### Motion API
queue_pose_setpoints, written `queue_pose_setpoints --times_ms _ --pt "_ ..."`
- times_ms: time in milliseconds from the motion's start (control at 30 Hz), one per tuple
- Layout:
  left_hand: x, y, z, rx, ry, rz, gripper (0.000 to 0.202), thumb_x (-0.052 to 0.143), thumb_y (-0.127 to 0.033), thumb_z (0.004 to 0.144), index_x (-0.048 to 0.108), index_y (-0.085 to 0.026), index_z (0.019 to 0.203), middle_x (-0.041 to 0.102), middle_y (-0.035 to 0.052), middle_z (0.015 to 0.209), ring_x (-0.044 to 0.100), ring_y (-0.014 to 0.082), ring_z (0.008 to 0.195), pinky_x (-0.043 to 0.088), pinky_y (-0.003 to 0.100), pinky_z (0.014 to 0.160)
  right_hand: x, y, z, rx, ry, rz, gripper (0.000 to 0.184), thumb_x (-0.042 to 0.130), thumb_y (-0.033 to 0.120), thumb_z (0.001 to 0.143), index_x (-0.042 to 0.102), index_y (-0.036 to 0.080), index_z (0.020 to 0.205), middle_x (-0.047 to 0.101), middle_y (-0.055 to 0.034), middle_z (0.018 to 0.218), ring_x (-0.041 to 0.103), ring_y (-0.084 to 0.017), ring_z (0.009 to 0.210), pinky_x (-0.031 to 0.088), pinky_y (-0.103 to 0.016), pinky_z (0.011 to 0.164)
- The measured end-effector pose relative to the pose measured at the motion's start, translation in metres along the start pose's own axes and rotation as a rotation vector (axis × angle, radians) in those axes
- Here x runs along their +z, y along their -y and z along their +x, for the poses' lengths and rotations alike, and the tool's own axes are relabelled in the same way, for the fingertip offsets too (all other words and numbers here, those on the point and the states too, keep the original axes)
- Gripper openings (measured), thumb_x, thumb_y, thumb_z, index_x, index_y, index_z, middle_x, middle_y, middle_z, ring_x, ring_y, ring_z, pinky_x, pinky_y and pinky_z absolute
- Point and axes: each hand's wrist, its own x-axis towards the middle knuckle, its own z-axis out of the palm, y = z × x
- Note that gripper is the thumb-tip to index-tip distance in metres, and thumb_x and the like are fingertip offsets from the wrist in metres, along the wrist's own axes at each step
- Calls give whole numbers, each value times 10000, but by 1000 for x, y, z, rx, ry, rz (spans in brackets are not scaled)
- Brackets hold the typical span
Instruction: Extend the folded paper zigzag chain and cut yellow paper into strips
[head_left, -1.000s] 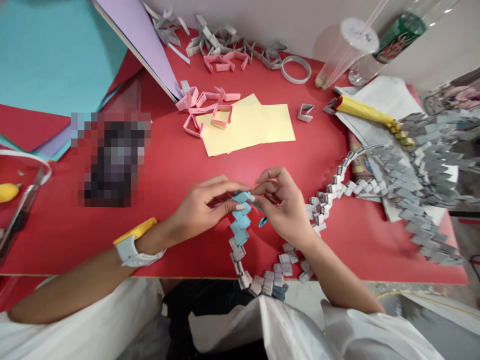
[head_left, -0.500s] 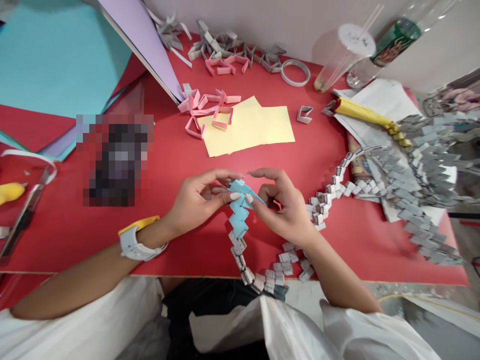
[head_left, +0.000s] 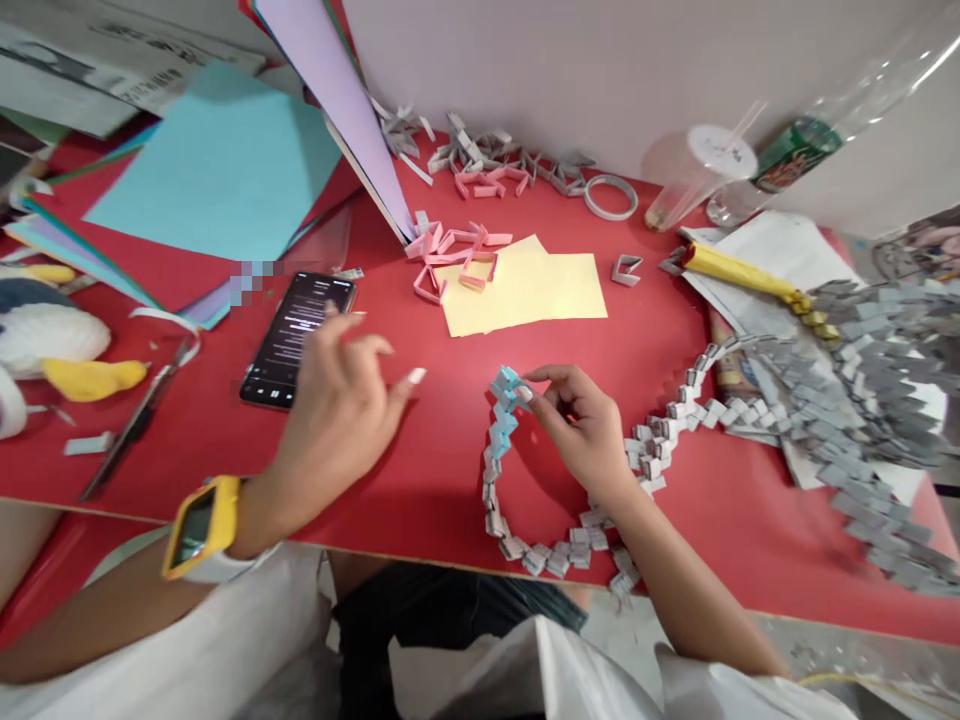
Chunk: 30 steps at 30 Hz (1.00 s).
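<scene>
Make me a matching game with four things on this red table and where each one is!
Things:
1. phone
2. blue chain end
3. yellow paper
4. watch

Places:
A. on the left wrist
B. pinched in the fingers of the right hand
C. partly under pink folded pieces
D. lying screen up by the left hand

Pairs: 1-D, 2-B, 3-C, 4-A

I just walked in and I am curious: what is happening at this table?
A person's right hand pinches the blue end of a folded paper chain lying on the red table. The left hand hangs open, blurred, by a phone; whether it touches is unclear. Pink folded links, yellow sheets and a grey woven piece lie around.
</scene>
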Motion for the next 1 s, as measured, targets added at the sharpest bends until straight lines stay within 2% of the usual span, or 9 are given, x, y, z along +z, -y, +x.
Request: queue_pose_setpoints --times_ms 133,233,300,433,500,600,700,867,1000 --pt "-28 44 -14 -14 -204 94 302 604 -156 793 362 -208 967 412 181 1217 397 338 1300 368 544 1080 0 1 -2 -34 -50 -29 133 572 309 894 613 198 956 448 75 539 394 -78 476 334 -220 487" --pt "-30 68 -22 -80 -151 31 297 571 -122 783 339 -224 937 444 142 1181 468 322 1238 419 535 1031 2 -1 -2 -47 -67 -35 142 569 322 895 618 197 942 474 67 531 417 -83 468 344 -224 484" --pt "-28 76 -26 -101 -148 -24 296 561 -106 767 339 -224 923 471 131 1171 507 312 1202 454 515 999 2 -3 -2 -52 -77 -37 141 570 324 892 617 195 926 482 65 526 430 -84 462 346 -224 480" --pt "-30 87 -37 -125 -324 -116 341 514 -18 714 311 -228 891 526 111 1129 582 292 1150 495 485 958 3 -5 -3 -73 -88 -38 117 566 297 889 613 193 918 485 68 520 434 -83 456 347 -223 480" --pt "-33 92 -44 -150 -361 -139 357 487 13 688 300 -231 869 554 83 1070 626 284 1090 508 488 933 3 -5 -3 -77 -84 -38 118 560 294 890 612 193 922 487 67 521 433 -85 458 349 -225 482" --pt "-33 97 -54 -196 -363 -138 364 473 30 674 301 -234 855 570 49 1025 649 271 1047 511 490 928 4 -6 -3 -80 -85 -50 126 555 304 890 613 197 922 483 66 521 435 -89 463 353 -229 489" --pt "-29 95 -60 -226 -374 -148 352 471 23 690 304 -233 863 585 50 1019 655 272 1029 525 484 901 4 -8 -3 -82 -89 -54 135 556 315 888 616 199 922 474 67 518 431 -91 460 348 -231 485" --pt "-29 91 -60 -215 -284 -115 313 488 -5 730 323 -229 874 569 61 1083 623 272 1090 493 502 960 5 -9 -2 -89 -95 -51 146 555 326 890 620 196 909 451 69 507 412 -88 452 341 -230 481" --pt "-33 77 -61 -160 -342 -124 287 521 -44 755 336 -224 880 551 89 1153 598 274 1130 486 508 974 4 -7 -1 -97 -66 -45 162 548 323 900 639 191 923 449 66 522 394 -83 467 337 -225 492"
